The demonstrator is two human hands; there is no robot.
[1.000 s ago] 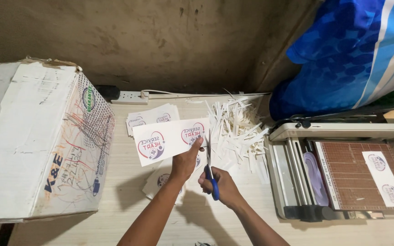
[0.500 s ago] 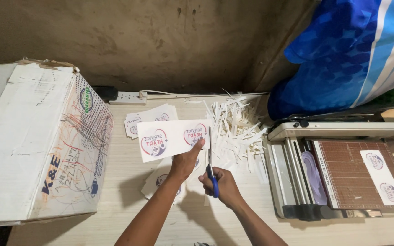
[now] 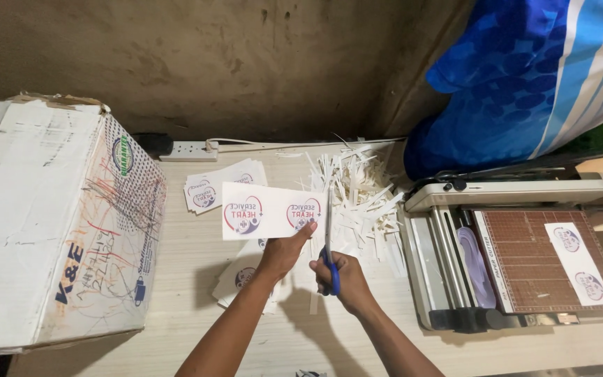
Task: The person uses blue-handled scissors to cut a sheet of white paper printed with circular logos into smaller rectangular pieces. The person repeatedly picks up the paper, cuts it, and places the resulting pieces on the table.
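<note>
My left hand (image 3: 284,253) pinches the lower right corner of a white paper strip (image 3: 263,209) printed with two round red-and-blue emblems, holding it up over the table. My right hand (image 3: 347,278) grips blue-handled scissors (image 3: 329,241), blades pointing away from me along the strip's right edge. A thin offcut hangs below the scissors. More printed sheets (image 3: 239,278) lie under my left forearm.
A heap of white paper trimmings (image 3: 361,192) lies beyond the scissors. A stack of printed cards (image 3: 211,185) and a power strip (image 3: 188,151) sit near the wall. A big cardboard box (image 3: 50,223) stands left; a paper trimmer (image 3: 518,258) with a printed strip right.
The strip has shifted slightly right and nearer the scissors; the blades have advanced up along its right edge. Both hands stay in nearly the same place.
</note>
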